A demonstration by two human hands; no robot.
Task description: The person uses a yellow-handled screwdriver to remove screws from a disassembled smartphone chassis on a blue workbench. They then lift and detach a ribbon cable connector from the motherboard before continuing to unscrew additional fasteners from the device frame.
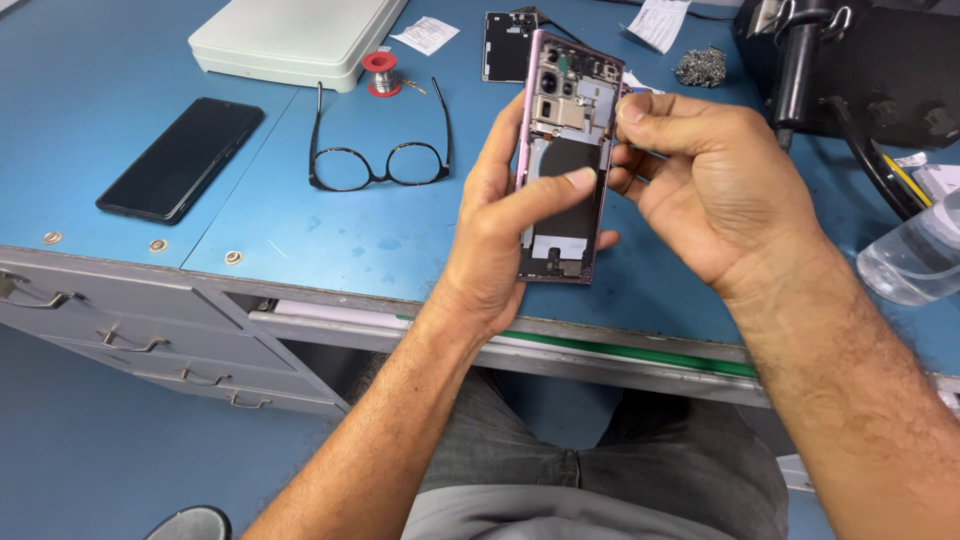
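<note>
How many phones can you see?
2. An opened phone with its back off, held upright by the left hand while the right hand pinches its edge; a black phone flat on the blue workbench.

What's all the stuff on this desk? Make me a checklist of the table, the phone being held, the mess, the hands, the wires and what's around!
Surface: blue workbench with grey drawers below the front edge.
Job's things: opened phone, back cover off, inner parts showing, held upright above the bench.
Clutter: black phone lying flat, black glasses, small solder spool, white flat box, dark phone part, paper slips, metal wool, clear bottle.
Grippers: left hand grips the opened phone, thumb across its middle; right hand pinches at its upper right edge.
Cables: black cable by the black equipment.
Surroundings: person's grey trousers, blue floor.
</note>
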